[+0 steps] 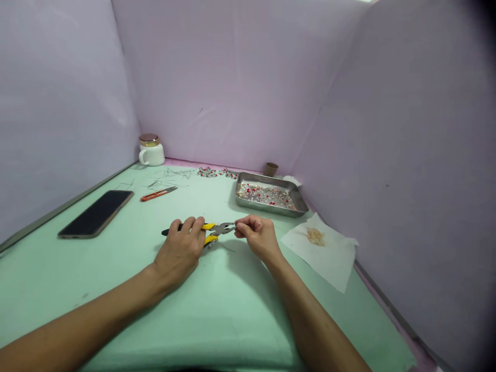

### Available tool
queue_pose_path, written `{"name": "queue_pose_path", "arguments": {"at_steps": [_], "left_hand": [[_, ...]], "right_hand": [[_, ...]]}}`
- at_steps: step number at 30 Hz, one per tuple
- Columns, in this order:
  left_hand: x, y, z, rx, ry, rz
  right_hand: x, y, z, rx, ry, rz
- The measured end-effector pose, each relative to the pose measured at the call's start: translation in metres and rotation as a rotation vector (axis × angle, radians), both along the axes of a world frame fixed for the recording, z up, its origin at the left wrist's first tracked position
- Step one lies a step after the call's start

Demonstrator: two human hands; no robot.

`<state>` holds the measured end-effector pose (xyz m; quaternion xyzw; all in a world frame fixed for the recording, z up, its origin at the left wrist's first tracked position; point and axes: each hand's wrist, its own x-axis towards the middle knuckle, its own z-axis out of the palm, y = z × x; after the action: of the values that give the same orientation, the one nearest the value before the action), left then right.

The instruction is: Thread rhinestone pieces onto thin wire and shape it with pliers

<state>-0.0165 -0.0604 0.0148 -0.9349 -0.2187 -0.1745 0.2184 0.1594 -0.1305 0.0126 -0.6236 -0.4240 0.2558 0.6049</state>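
Note:
My left hand [182,243] is wrapped over the black and yellow handles of a pair of pliers [222,228], whose metal jaws point right and stand apart. Close against the jaw tips, the thumb and fingers of my right hand [258,234] are pinched together. Whatever lies between them is too small to make out. A thin strand [227,247] curves over the mat just below the jaws. Some small shiny bits show under the lower handle, partly hidden by my left hand.
A metal tray [267,207] of clear and red beads stands behind my right hand, with beadwork [208,172] and wire pieces [163,182] farther back. Orange thread snips [158,194], a phone [96,214] and a lidded mug [152,153] are leftward. Right: stained paper [333,261], small brown cup [270,169].

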Motion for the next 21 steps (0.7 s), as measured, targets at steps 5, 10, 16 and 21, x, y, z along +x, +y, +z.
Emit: {"name": "queue_pose_path", "arguments": {"at_steps": [5,10,16,21], "left_hand": [[-0.0005,-0.0007,0.0004,-0.031,0.020,0.013],[-0.0002,-0.0002,-0.0013,-0.075,-0.002,0.007],[-0.0004,0.0008,-0.0034,-0.138,-0.030,-0.008],[0.0002,0.0017,-0.0043,-0.173,-0.049,-0.008]], "right_hand": [[0.0003,0.0001,-0.0020,-0.003,-0.003,0.007],[-0.0001,0.0001,-0.0025,-0.001,0.000,0.009],[0.0000,-0.0001,-0.0026,0.002,0.015,0.018],[-0.0007,0.0001,-0.0029,-0.001,0.026,0.019]]}}
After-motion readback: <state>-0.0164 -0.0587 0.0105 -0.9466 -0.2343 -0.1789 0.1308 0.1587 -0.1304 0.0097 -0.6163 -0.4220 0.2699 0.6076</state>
